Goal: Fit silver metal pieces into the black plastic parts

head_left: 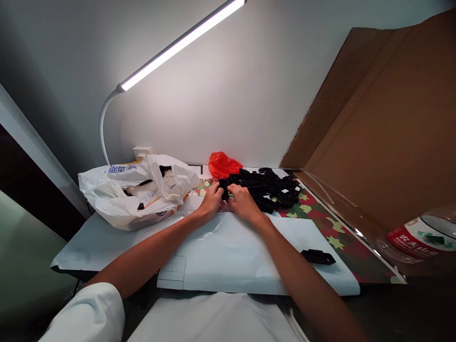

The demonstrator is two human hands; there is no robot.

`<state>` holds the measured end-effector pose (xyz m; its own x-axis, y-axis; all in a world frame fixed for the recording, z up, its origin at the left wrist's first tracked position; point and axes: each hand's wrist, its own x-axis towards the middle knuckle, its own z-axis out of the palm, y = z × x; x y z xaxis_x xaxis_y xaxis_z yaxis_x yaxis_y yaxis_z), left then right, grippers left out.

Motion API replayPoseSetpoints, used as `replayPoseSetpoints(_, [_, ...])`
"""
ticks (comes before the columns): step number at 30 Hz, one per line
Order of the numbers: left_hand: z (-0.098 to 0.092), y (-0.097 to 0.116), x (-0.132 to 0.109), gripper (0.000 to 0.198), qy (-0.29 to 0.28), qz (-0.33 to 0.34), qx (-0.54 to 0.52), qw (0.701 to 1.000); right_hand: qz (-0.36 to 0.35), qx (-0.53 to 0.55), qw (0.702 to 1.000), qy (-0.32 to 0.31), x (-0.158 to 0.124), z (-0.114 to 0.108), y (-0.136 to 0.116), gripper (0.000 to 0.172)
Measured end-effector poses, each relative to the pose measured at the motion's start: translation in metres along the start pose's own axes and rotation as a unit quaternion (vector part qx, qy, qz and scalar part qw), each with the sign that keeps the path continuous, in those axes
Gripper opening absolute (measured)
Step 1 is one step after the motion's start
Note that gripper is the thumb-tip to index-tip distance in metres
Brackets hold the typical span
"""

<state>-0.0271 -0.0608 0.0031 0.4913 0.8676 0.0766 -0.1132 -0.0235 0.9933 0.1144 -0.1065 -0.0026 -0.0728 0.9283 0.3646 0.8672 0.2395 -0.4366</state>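
Observation:
Over the far part of the white sheet, my left hand and my right hand meet on a small black flat piece. The fingers of both are closed around it, and they hide its lower part. What kind of part it is cannot be made out. Just beyond and to the right of my right hand lies a heap of similar black pieces, some with small white patches. A single black strip rests on the sheet beside my right forearm.
At the left stands an open white plastic bag with black items inside. A red plastic bag lies by the wall. A lit lamp reaches overhead. On the right are a cardboard panel and a large bottle with a red label.

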Motion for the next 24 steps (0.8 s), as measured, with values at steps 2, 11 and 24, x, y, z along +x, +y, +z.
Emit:
replayPoseSetpoints(2, [-0.0001, -0.0001, 0.0, 0.009, -0.003, -0.001, 0.0, 1.0, 0.001, -0.003, 1.0, -0.004, 0.0, 0.0003, -0.0005, 0.018])
replayPoseSetpoints(11, [0.0011, -0.0001, 0.0004, 0.013, -0.012, 0.011, -0.002, 1.0, 0.011, -0.016, 1.0, -0.014, 0.0005, 0.0025, 0.0015, 0.016])
replayPoseSetpoints(24, [0.0021, -0.001, -0.0003, 0.013, -0.01, 0.029, 0.01, 0.999, 0.014, -0.012, 1.0, -0.024, -0.0015, 0.0012, 0.0011, 0.02])
